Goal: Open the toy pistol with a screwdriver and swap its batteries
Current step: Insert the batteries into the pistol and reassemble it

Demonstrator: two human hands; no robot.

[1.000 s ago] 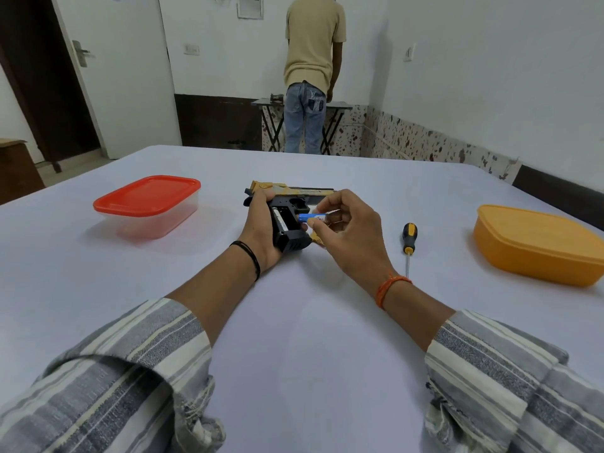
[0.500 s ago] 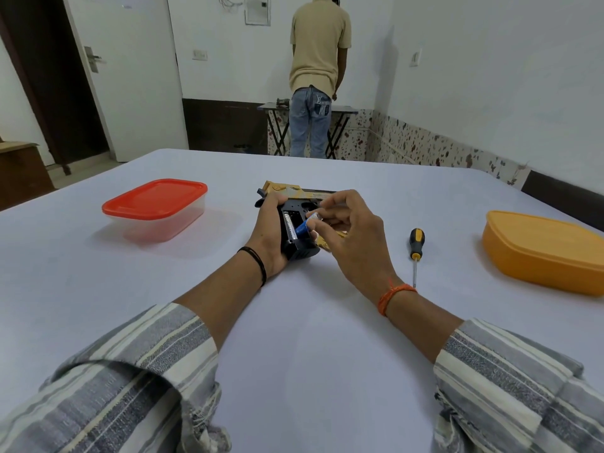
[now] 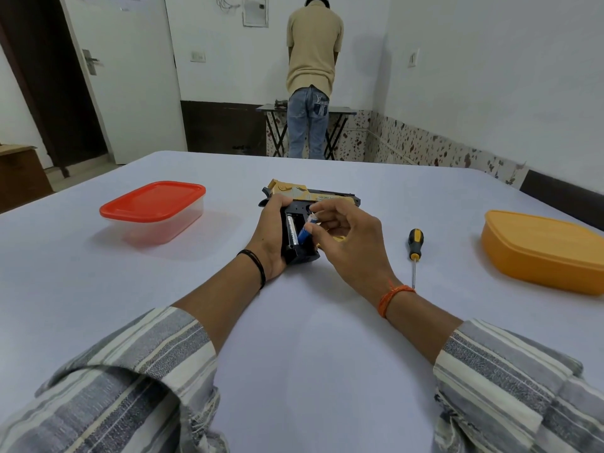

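White table: battery going into toy pistol.
Left hand grips the grip; right hand fingertips pinch a blue battery over the open compartment.

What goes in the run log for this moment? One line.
left hand: holds pistol | right hand: pinches battery at open grip | screwdriver: on table

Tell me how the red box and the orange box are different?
The red-lidded box has see-through walls; the orange box is solid orange all over. The red-lidded box sits on the left of the table, the orange box on the right, cut off by the picture edge. Both have lids on and nobody touches them.
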